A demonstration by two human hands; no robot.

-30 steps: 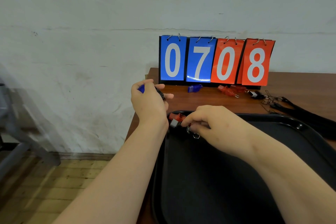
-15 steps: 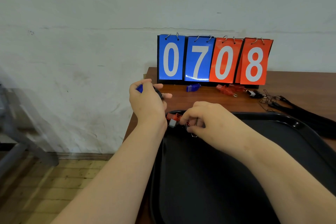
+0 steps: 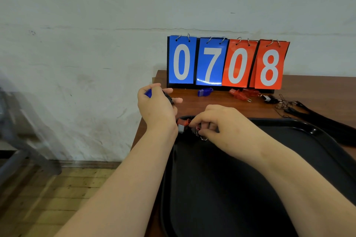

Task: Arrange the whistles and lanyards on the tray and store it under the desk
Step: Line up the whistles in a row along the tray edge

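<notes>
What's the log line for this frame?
left hand: grips blue whistle | right hand: pinches red whistle at tray corner | desk: second blue whistle, more red whistles, lanyards | phase: loading tray

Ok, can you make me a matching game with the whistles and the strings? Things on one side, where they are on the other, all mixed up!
Things
1. loose blue plastic whistle
2. red plastic whistle with a grey end
3. black fabric lanyards
4. second blue whistle

Places
A. on the brown wooden desk, right of the black plastic tray
B. gripped in the left hand
C. on the desk below the blue 7 card
D. at the tray's far left corner, held by the right hand

Pairs: 1-C, 2-D, 3-A, 4-B
</notes>
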